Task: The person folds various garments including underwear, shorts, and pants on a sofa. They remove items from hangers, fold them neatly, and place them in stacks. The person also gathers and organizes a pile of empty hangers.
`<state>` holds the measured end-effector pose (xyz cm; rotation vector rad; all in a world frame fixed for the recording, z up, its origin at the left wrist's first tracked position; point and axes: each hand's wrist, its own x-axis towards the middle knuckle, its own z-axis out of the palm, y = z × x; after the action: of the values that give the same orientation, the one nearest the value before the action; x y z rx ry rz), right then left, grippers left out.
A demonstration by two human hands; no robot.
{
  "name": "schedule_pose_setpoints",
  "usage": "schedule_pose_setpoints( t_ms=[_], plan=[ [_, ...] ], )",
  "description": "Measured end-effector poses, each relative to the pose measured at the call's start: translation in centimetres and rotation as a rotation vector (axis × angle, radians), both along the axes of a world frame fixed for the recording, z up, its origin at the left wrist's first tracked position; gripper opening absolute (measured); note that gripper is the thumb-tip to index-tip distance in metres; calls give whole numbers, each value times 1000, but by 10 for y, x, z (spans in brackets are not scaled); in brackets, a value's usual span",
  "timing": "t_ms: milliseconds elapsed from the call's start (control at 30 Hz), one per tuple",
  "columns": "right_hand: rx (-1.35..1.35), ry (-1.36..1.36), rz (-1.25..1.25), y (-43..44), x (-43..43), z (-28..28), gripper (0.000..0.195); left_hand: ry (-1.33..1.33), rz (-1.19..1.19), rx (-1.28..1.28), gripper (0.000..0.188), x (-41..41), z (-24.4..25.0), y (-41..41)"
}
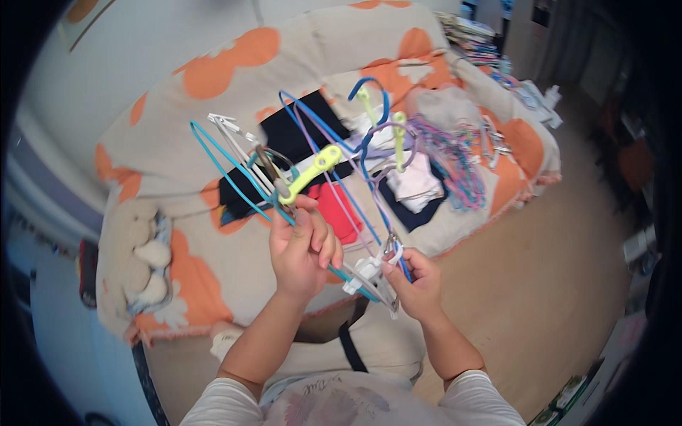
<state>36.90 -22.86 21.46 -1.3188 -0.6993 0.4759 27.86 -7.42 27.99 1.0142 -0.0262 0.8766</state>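
Observation:
My left hand (pixel 302 253) grips a teal clothes hanger (pixel 226 168) together with a white-and-grey hanger (pixel 242 142). A yellow-green hanger connector (pixel 314 173) with holes sits by their hooks, above my left fingers. In my right hand (pixel 421 287) are the lower ends of a blue hanger (pixel 386 104) and a purple hanger (pixel 417 146). Both of these carry yellow-green connectors (pixel 399 139) near their hooks. White plastic clips (pixel 366 269) lie between my hands, at my right fingertips. The hangers overlap, so their exact contacts are partly hidden.
Before me stands a sofa under a cream-and-orange cover (pixel 186 186). Black folded cloth (pixel 303 128), a red cloth (pixel 337 213), pale folded clothes (pixel 414 183) and multicoloured strands (pixel 453 154) lie on it. A plush toy (pixel 146 250) sits left; bare floor (pixel 511 282) shows right.

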Motion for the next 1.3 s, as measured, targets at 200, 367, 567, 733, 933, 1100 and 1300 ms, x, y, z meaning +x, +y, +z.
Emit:
schedule_pose_setpoints(
  t_ms=[200, 367, 567, 733, 933, 1100, 1300],
  plan=[
    [-118, -200, 65, 34, -89, -24, 14, 60, 303, -251, 19, -104, -22, 0],
    [-272, -736, 83, 49, -119, -28, 27, 37, 439, -384, 18, -156, -44, 3],
    [-382, -628, 304, 54, -133, -22, 34, 95, 524, -402, 19, -174, -49, 4],
    [-355, 2, 310, 43, -141, -17, 26, 172, 591, -504, 18, -192, -57, 15],
    [-227, 407, 387, 36, -109, -24, 19, -5, 430, -666, 21, -222, -60, 35],
    [-335, 192, 215, 40, -108, -58, 19, -253, 115, -726, 23, -241, -65, 61],
    [-350, 157, 294, 52, -127, -61, 19, 65, -91, -662, 17, -238, -82, 59]
  ],
)
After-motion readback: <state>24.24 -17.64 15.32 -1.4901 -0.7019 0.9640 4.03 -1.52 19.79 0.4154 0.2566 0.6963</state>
